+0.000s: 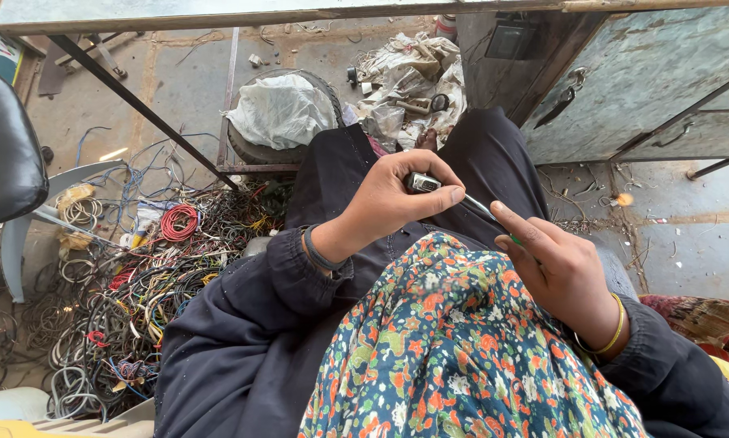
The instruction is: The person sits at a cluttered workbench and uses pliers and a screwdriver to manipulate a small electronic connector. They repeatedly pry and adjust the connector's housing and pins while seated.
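Left hand fingers clamped on small metal tool, right hand fingers pinching green wire, white bag beyond.

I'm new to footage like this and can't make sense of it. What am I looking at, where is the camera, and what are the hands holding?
There is no machine here: a seated person works with bare hands, and the one camera sits on their head, looking down over their lap.

The left hand grips a small metal tool, possibly a cutter or knife; its blade end is hard to make out. The right hand holds a thin green wire that runs up to the tool.

On the floor to the left lies a big tangle of cables in many colours, with a red coil. Further ahead are a tyre under a white bag, and a metal cabinet to the right.
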